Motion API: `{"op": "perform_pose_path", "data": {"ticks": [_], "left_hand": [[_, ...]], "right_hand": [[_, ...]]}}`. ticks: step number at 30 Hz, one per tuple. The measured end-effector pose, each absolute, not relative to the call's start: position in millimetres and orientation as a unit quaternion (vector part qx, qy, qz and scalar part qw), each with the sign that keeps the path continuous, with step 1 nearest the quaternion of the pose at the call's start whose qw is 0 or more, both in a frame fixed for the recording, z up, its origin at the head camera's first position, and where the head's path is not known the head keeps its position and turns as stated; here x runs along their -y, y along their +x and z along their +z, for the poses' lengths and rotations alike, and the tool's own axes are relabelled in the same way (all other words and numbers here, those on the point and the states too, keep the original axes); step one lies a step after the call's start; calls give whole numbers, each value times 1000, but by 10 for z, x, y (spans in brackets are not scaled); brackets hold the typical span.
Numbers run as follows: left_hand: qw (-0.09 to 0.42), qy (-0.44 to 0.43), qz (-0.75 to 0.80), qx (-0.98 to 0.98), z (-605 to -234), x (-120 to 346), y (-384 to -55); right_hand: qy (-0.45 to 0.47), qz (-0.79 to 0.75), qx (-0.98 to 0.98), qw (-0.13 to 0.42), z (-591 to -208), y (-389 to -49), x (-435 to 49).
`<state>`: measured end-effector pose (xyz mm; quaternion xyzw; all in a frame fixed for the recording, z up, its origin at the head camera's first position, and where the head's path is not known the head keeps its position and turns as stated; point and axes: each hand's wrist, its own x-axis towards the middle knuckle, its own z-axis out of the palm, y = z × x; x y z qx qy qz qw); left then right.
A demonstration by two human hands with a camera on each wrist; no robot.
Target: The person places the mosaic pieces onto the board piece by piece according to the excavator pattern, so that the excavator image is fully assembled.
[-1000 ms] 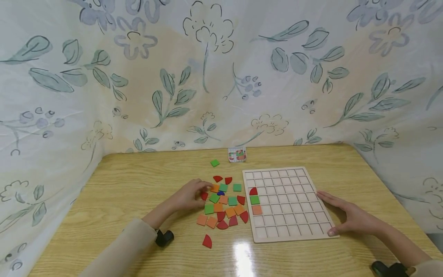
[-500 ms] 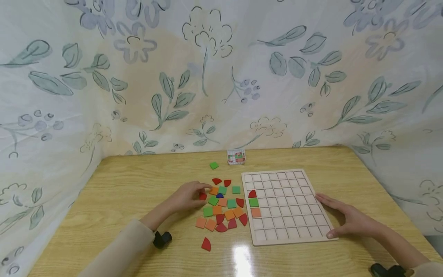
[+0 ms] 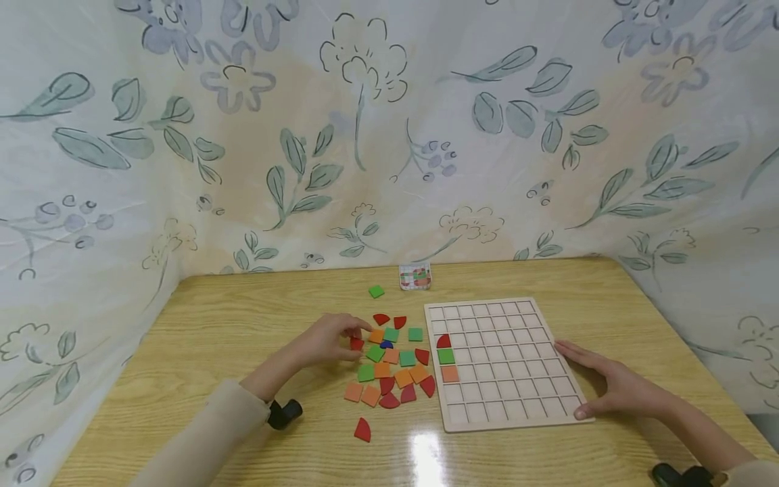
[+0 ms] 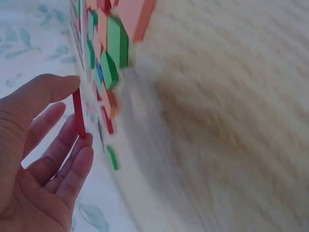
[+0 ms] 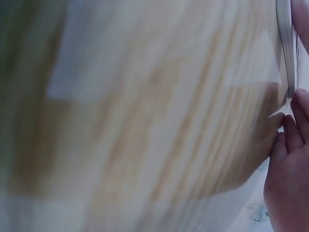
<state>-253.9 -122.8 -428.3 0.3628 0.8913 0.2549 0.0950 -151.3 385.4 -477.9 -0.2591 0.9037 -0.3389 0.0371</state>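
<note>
The counter (image 3: 292, 297) shows smooth, glossy wood grain, with a white glare (image 3: 427, 456) low at six o'clock. At twelve, the backdrop (image 3: 389, 182) is matt cloth, faintly creased. Toward five, the grid board (image 3: 505, 368) looks like pale, matt wood. At six, the tiles (image 3: 381, 370) look smooth; painted wood or plastic, it is hard to tell. Toward eight, the sleeve (image 3: 207, 426) is matt cloth.

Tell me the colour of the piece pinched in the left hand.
The piece is red, seen best in the left wrist view.
</note>
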Motion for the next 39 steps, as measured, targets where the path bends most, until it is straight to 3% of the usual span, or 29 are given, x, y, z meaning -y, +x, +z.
{"op": "perform_pose_path", "data": {"ticks": [17, 24, 32, 39], "left_hand": [[89, 416, 293, -856, -4319, 363, -2241], [78, 438, 237, -864, -4357, 12, -2075], [76, 438, 220, -869, -4407, -157, -1959], [104, 423, 240, -868, -4468, -163, -1945]], "right_hand": [[-262, -330, -906, 37, -4754, -1524, -3846], [-260, -333, -905, 44, -4739, -1528, -3846], [-256, -330, -908, 41, -4737, -1531, -3834], [-245, -332, -910, 46, -4708, -1522, -3823]]}}
